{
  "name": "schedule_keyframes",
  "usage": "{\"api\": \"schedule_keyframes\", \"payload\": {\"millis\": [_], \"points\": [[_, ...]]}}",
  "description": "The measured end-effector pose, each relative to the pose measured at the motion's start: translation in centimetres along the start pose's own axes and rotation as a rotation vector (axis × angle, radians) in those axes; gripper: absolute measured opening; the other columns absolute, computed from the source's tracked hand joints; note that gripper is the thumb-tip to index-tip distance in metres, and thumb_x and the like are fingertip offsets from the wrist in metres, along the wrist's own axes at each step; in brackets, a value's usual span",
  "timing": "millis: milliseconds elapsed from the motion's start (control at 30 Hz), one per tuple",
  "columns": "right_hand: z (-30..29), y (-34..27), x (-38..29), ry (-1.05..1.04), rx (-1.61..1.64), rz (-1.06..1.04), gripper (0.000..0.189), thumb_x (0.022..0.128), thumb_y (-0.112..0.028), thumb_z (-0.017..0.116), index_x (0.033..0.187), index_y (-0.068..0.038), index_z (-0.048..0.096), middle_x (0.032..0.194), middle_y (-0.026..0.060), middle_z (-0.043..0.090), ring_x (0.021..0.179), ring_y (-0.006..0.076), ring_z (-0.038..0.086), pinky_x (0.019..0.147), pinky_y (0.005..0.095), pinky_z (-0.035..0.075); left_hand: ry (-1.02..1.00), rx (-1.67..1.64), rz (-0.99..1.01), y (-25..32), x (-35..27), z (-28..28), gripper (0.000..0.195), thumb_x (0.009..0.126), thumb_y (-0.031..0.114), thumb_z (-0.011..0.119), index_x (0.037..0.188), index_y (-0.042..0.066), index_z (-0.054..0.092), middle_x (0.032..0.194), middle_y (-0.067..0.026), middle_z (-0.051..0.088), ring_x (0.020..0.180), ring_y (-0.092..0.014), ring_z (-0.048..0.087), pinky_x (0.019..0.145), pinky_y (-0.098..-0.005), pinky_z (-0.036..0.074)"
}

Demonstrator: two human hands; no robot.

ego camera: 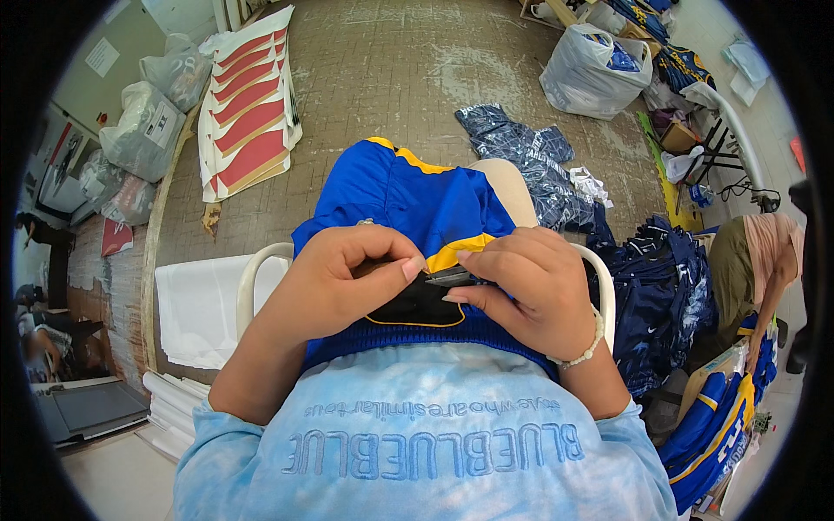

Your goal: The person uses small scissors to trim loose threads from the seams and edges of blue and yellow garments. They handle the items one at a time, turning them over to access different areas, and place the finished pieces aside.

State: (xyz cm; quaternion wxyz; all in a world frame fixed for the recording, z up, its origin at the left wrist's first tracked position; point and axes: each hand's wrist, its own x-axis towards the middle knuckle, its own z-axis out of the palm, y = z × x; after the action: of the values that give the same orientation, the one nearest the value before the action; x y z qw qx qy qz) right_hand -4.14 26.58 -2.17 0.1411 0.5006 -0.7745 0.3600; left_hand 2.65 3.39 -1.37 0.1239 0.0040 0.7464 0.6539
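A blue garment [417,195] with yellow trim and a ribbed blue waistband lies across my lap. Thumb and forefinger of my left hand [365,277] pinch the end of its yellow trim [446,258]. In my right hand [531,286] is a pair of dark thread snips [449,279], held between thumb and fingers. The blades point left, close to my left fingertips. Below them, a black panel [414,306] edged with thin yellow piping shows on the garment. Whether the blades touch the cloth, I cannot tell.
White chair arms [606,286] curve beside my lap. Navy clothing [658,299] is piled at right, near a bending person [749,273]. Patterned garments [528,156] and printed sheets [251,111] lie on the floor. A stuffed plastic bag [589,75] stands far right.
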Motion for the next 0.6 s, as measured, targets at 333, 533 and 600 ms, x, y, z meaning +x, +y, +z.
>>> {"api": "schedule_keyframes", "payload": {"millis": [333,533,600], "points": [[0.6,0.8,-0.4,-0.007,0.534,0.409,0.05,0.076,-0.02,0.083,0.118,-0.004,0.06,0.078,-0.0034,0.052,0.075,0.0062,0.047,0.065,0.023,0.039,0.023,-0.044,0.04,-0.3,0.0,-0.1,0.016,0.092,0.014,0.065,0.094,-0.001,0.069,0.084,0.0019,0.059,0.072,-0.003,0.048,0.062,-0.0206,0.039],[1.8,1.1,-0.5,-0.131,0.539,0.495,0.03,0.077,-0.009,0.081,0.102,-0.004,0.064,0.075,-0.0024,0.053,0.069,0.006,0.046,0.062,0.0224,0.038,-0.008,-0.108,0.162,-0.5,0.2,-0.5,0.011,0.094,0.002,0.057,0.089,0.0,0.067,0.088,-0.0021,0.061,0.079,-0.007,0.056,0.07,-0.0224,0.044],[1.8,1.2,-0.5,-0.057,0.51,0.53,0.019,0.079,-0.008,0.08,0.086,-0.003,0.062,0.076,-0.001,0.058,0.069,0.0051,0.048,0.061,0.022,0.039,0.053,-0.088,0.297,-0.2,0.5,-1.1,0.014,0.093,-0.002,0.053,0.087,0.001,0.066,0.088,-0.0042,0.062,0.081,-0.009,0.057,0.071,-0.0236,0.045]]}}
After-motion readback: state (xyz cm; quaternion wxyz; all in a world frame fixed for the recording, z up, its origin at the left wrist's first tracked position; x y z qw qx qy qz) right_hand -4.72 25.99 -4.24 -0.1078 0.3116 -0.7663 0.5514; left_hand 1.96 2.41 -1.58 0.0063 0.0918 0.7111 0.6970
